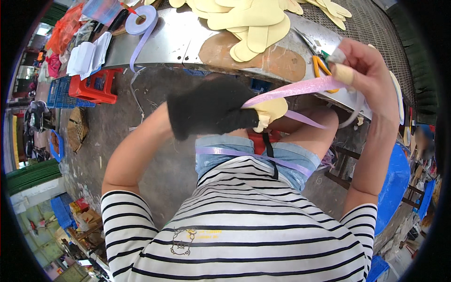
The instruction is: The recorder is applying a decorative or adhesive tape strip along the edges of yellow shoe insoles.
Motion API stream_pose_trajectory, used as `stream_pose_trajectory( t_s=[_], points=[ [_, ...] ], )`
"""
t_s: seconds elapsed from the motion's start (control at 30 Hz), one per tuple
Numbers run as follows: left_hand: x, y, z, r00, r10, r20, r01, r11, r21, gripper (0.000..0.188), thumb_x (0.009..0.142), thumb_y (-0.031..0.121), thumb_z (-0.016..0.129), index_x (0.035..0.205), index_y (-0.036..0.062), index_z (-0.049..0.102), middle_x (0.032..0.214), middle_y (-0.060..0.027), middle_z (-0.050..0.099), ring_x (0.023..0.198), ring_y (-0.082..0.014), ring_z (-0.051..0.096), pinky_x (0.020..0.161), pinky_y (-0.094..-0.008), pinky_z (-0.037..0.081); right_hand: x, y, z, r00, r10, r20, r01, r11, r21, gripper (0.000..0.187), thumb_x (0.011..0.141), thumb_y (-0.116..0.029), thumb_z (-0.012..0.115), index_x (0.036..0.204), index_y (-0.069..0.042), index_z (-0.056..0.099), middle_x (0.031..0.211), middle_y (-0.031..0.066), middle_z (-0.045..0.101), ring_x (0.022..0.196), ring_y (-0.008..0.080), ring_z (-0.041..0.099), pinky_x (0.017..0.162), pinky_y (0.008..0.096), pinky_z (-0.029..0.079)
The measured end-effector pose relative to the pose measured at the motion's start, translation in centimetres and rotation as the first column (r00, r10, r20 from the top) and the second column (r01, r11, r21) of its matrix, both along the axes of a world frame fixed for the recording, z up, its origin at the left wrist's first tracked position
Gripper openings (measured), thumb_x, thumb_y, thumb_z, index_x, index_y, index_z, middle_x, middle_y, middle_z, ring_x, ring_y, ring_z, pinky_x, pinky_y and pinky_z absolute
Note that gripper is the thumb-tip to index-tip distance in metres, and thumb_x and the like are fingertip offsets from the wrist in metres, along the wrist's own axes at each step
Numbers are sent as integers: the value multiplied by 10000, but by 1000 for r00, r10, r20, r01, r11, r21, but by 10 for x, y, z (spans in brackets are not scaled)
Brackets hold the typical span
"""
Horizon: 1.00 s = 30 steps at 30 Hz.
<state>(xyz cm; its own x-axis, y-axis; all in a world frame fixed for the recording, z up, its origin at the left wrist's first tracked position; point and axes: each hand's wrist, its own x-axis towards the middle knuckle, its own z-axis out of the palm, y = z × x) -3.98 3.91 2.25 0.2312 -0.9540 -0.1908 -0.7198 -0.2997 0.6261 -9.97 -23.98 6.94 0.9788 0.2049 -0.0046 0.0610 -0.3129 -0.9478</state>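
My left hand, in a black glove, is closed around a pale yellow insole-shaped piece; only its rounded end shows past the fingers. A shiny pink-lilac tape runs taut from that piece up to my right hand. The bare right hand pinches the tape between thumb and fingers, with wrappings on the thumb and one fingertip. More lilac tape hangs below the piece and lies across my lap. Beside the right hand, yellow-handled scissors rest on the metal table, partly hidden by the tape.
Several pale yellow insole-shaped pieces are piled on the table. A lilac tape roll sits at its left, its end hanging over the edge. White papers, a red stool and a blue crate are farther left. A blue stool stands right.
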Motion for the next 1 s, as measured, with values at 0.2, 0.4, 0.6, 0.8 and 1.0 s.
stream_pose_trajectory(
  t_s=[0.2,0.4,0.6,0.8,1.0],
  points=[
    [-35,10,5,652,197,-733,-548,790,-275,262,886,222,561,991,-11,622,814,-91,651,723,-150,601,651,-263,455,-37,22,-30,983,-184,22,173,953,249,153,770,-82,683,866,3,600,746,-8,607,651,26,533,547,160,393],
    [-48,0,-3,505,240,-829,-715,655,-246,260,879,205,581,1022,-8,626,779,-34,625,711,-71,554,636,-224,445,-59,73,-60,900,-434,47,380,831,406,96,797,-1,655,887,4,621,735,6,613,626,29,547,540,164,418],
    [-54,-18,-11,479,426,-767,-861,396,-318,322,900,229,573,1114,-11,568,978,-41,619,841,-79,560,746,-234,455,-54,111,-76,821,-530,212,418,812,408,80,801,15,657,846,23,591,727,-41,460,566,-15,382,453,152,263],
    [-56,-40,-15,502,394,-770,-864,179,-472,243,885,185,582,1010,-23,603,811,-27,615,717,-60,543,638,-226,458,-49,122,-70,858,-503,102,406,786,465,113,819,40,613,798,37,502,793,-10,441,598,-7,432,479,150,314],
    [-49,-48,-19,508,444,-738,-858,184,-480,302,823,85,647,1104,-6,585,898,-23,626,802,-73,569,716,-228,470,-32,107,-69,934,-356,-23,325,823,466,92,850,-29,606,845,25,532,783,21,598,676,35,568,514,170,432]
  ],
)
